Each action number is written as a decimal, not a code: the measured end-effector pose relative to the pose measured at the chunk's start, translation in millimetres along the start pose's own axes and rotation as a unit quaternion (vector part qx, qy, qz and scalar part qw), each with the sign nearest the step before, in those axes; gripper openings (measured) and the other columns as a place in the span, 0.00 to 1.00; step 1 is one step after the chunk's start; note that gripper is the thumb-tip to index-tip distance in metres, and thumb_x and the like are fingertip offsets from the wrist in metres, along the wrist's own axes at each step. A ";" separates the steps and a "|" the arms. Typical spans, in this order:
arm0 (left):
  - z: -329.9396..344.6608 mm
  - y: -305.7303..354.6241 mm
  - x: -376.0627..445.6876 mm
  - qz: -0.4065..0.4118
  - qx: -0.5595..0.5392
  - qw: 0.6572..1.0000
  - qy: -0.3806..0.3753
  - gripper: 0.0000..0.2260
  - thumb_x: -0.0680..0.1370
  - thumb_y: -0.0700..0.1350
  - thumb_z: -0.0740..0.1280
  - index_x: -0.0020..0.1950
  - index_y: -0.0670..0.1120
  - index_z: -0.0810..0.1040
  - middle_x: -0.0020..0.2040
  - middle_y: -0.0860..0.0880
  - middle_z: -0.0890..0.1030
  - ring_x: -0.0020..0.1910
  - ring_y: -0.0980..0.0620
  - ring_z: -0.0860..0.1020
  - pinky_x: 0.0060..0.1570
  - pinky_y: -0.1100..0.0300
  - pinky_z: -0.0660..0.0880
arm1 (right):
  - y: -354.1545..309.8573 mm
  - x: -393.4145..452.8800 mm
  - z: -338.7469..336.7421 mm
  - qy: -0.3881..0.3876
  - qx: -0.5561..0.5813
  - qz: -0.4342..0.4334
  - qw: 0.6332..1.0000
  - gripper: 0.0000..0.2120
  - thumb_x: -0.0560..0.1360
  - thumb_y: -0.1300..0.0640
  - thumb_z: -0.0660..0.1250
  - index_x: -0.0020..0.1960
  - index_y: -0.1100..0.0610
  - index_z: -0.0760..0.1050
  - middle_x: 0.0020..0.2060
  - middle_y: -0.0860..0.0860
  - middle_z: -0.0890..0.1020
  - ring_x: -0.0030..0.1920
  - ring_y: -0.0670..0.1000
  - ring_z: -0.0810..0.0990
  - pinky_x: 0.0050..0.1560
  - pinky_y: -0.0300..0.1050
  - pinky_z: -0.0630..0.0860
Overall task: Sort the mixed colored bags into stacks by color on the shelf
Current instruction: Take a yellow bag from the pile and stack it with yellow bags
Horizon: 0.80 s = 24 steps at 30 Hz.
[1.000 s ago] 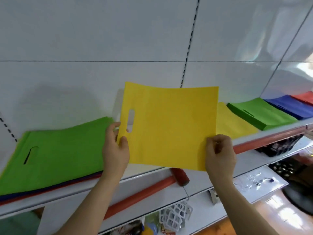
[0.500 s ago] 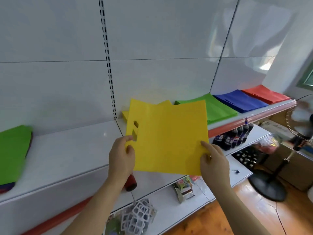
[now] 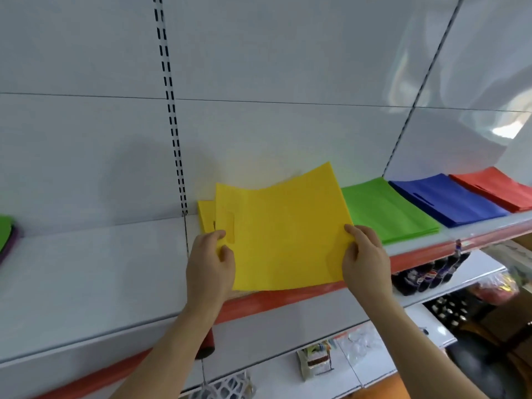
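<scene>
A yellow bag (image 3: 285, 237) with a cut-out handle is held low over the white shelf (image 3: 86, 277). My left hand (image 3: 210, 266) pinches its left edge beside the handle slot. My right hand (image 3: 364, 257) pinches its right edge. Under it, a yellow stack (image 3: 205, 214) peeks out at the left. To the right lie a green stack (image 3: 385, 208), a blue stack (image 3: 443, 200) and a red stack (image 3: 495, 188). The mixed pile (image 3: 7, 234), green on top, sits at the far left edge.
A slotted upright (image 3: 169, 110) runs up the white back panel. The shelf has a red front strip (image 3: 288, 298). Lower shelves hold dark bottles (image 3: 426, 275), small packets (image 3: 315, 361) and a white lattice item (image 3: 227, 387).
The view has swung right, away from the mixed pile. Both hands carried the yellow bag rightward and down over the yellow stack.
</scene>
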<state>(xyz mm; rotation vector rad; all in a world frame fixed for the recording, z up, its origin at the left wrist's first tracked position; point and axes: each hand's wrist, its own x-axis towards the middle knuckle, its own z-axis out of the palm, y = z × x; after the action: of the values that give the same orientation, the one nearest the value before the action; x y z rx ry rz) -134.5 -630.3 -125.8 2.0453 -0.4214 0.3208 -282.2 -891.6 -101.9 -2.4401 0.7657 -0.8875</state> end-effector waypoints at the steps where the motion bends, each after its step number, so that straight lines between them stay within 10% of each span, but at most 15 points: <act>1: 2.1 -0.2 3.3 -0.004 0.018 1.000 0.006 0.15 0.83 0.41 0.64 0.69 0.46 0.78 0.64 0.49 0.77 0.58 0.50 0.78 0.55 0.54 0.78 | 2.3 11.6 5.8 -0.008 -0.001 -0.004 1.000 0.22 0.83 0.65 0.59 0.75 0.58 0.74 0.71 0.50 0.74 0.56 0.55 0.79 0.53 0.50 0.78; 11: 22.5 -1.6 17.3 -0.066 0.256 0.964 -0.014 0.19 0.81 0.45 0.65 0.71 0.42 0.76 0.68 0.46 0.75 0.66 0.45 0.75 0.61 0.50 0.76 | 26.2 73.7 64.0 -0.146 -0.027 -0.101 0.984 0.22 0.81 0.66 0.63 0.74 0.66 0.73 0.70 0.60 0.74 0.63 0.64 0.77 0.59 0.56 0.78; 24: 29.8 -0.1 24.8 -0.100 0.405 0.905 -0.085 0.19 0.84 0.53 0.57 0.69 0.45 0.75 0.59 0.46 0.76 0.49 0.45 0.79 0.42 0.52 0.76 | 39.8 84.2 85.9 -0.253 -0.118 -0.132 0.951 0.24 0.83 0.44 0.59 0.67 0.62 0.74 0.71 0.59 0.72 0.69 0.62 0.72 0.68 0.54 0.73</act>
<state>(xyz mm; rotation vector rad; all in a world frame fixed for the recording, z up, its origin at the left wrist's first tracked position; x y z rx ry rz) -110.5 -660.3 -130.5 2.9241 -0.1813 0.2043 -183.3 -956.8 -146.9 -2.8507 0.3772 -0.2261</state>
